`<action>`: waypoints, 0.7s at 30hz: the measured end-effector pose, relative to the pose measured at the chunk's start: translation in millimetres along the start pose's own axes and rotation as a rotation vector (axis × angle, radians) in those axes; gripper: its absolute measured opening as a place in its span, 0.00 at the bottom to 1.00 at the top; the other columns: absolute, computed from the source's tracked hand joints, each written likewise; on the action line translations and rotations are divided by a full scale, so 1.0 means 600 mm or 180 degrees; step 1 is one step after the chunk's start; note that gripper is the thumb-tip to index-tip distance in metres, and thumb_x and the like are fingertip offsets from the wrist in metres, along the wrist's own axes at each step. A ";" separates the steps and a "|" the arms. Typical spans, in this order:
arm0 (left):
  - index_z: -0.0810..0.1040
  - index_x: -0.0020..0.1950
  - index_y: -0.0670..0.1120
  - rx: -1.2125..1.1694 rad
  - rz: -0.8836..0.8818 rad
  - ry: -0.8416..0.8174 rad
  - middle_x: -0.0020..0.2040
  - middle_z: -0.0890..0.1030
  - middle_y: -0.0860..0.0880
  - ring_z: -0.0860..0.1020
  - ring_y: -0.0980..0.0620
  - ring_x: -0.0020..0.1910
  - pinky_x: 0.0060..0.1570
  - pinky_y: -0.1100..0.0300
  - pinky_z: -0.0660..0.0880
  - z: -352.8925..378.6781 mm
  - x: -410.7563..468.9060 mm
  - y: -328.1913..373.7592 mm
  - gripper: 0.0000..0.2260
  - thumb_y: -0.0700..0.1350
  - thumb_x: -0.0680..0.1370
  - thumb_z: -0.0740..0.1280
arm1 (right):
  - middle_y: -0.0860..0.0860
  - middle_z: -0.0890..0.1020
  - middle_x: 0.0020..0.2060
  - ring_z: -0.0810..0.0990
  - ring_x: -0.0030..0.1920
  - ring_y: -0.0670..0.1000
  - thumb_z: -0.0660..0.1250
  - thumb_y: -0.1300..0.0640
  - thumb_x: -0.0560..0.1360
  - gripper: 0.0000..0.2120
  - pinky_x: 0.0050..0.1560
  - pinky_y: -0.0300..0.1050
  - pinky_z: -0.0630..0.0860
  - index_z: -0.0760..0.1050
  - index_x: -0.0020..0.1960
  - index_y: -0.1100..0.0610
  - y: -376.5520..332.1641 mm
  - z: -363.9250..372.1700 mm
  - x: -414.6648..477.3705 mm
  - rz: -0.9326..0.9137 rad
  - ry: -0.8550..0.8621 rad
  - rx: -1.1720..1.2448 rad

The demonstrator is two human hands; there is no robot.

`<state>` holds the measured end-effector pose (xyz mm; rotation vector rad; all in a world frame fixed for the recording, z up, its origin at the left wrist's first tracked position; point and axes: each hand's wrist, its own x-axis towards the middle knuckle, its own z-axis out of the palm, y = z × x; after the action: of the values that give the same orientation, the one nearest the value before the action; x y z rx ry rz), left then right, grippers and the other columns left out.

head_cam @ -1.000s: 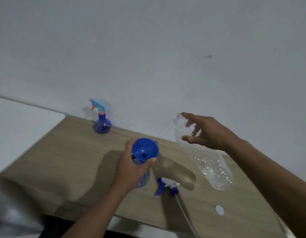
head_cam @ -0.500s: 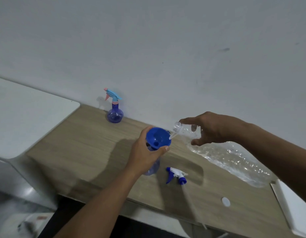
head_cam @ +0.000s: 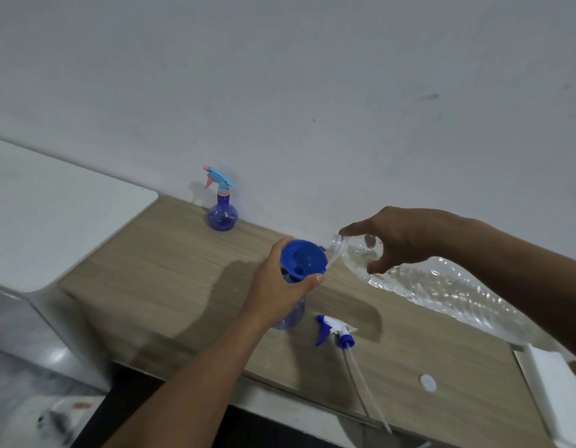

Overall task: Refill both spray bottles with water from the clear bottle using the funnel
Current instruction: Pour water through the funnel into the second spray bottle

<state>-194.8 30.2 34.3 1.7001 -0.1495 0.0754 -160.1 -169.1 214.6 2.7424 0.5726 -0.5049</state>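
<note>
Your two hands crowded the funnel [head_cam: 302,258], with the clear bottle [head_cam: 441,292] barring the right side. The detached sprayer head [head_cam: 335,331] and white cap [head_cam: 427,383] littered the near wooden counter [head_cam: 170,273]; its left stretch lay open up to the capped spray bottle [head_cam: 222,208].

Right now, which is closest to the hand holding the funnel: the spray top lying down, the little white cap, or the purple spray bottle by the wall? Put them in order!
Counting from the left hand in the head view:
1. Loose spray top, on the table just right of that hand.
2. Purple spray bottle, back left against the wall.
3. White cap, far right, near the table's front edge.
</note>
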 end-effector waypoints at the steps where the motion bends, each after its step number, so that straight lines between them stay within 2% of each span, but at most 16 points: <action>1: 0.68 0.68 0.61 0.0005 0.0004 -0.0006 0.61 0.77 0.63 0.77 0.59 0.60 0.55 0.63 0.78 0.000 0.000 0.000 0.32 0.56 0.69 0.79 | 0.45 0.80 0.59 0.73 0.36 0.37 0.73 0.42 0.75 0.38 0.49 0.45 0.78 0.57 0.78 0.36 0.000 -0.001 0.000 0.0002 -0.0009 -0.0036; 7: 0.67 0.69 0.60 -0.0023 0.0014 -0.0029 0.62 0.77 0.61 0.76 0.58 0.62 0.58 0.60 0.79 0.000 0.002 -0.002 0.33 0.55 0.69 0.79 | 0.47 0.80 0.61 0.70 0.35 0.36 0.73 0.43 0.75 0.38 0.46 0.42 0.73 0.57 0.79 0.37 -0.004 -0.011 0.002 0.0000 -0.0025 -0.0116; 11: 0.68 0.69 0.59 -0.0039 0.0030 -0.0029 0.63 0.77 0.61 0.76 0.59 0.62 0.59 0.58 0.79 0.000 0.003 -0.001 0.32 0.53 0.69 0.79 | 0.47 0.80 0.61 0.70 0.34 0.36 0.73 0.43 0.74 0.38 0.47 0.42 0.75 0.58 0.78 0.37 -0.004 -0.009 0.007 -0.0001 -0.0032 -0.0095; 21: 0.68 0.68 0.60 0.0003 0.0073 -0.0027 0.61 0.78 0.62 0.76 0.60 0.62 0.60 0.60 0.77 0.001 0.005 -0.005 0.31 0.54 0.69 0.79 | 0.47 0.81 0.60 0.71 0.35 0.37 0.73 0.43 0.74 0.38 0.45 0.41 0.73 0.57 0.78 0.36 -0.007 -0.003 0.011 -0.0009 -0.0075 -0.0044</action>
<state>-191.6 29.6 31.9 1.7000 -0.1753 0.0855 -155.6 -162.3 212.9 2.7192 0.5721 -0.5312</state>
